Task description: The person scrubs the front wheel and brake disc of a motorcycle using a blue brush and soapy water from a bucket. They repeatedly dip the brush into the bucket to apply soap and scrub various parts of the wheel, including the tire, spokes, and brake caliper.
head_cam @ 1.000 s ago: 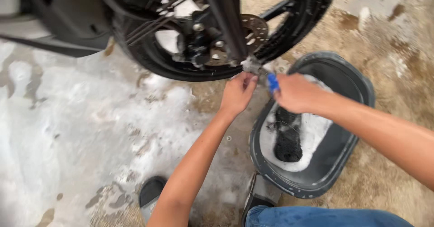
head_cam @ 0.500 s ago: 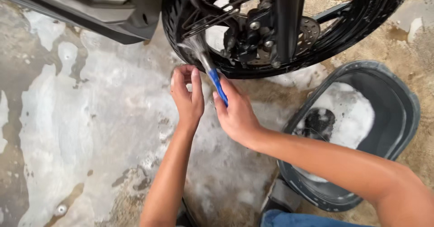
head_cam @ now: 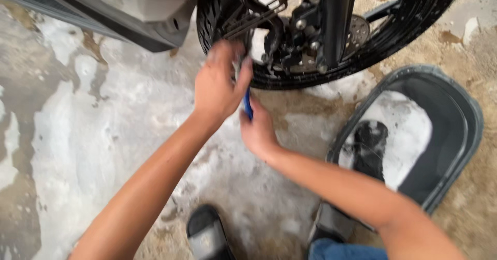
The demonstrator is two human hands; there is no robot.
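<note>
Blue-handled brush [head_cam: 248, 105], a slim plastic tool of which only the handle shows clearly, sits between the 2 hands just below the black rubber motorcycle tyre [head_cam: 228, 11]. The right hand [head_cam: 257, 130] wraps its fingers around the lower end of the handle and grips it firmly. The left hand [head_cam: 220, 84] is raised above it, fingers curled over the upper end of the brush and pressed against the tyre's edge; motion blur hides whether it truly clamps the brush or only rests on it, so I cannot tell. Behind the tyre, the dark metal brake and fork assembly [head_cam: 310, 27] fills the wheel's middle. To the right, a dark grey oval plastic basin [head_cam: 461, 110] holds white foam and a black sponge-like lump [head_cam: 370, 146]. Soapy white suds cover the wet concrete floor [head_cam: 93, 136]. A black sandal [head_cam: 207, 234] shows near the bottom edge.
</note>
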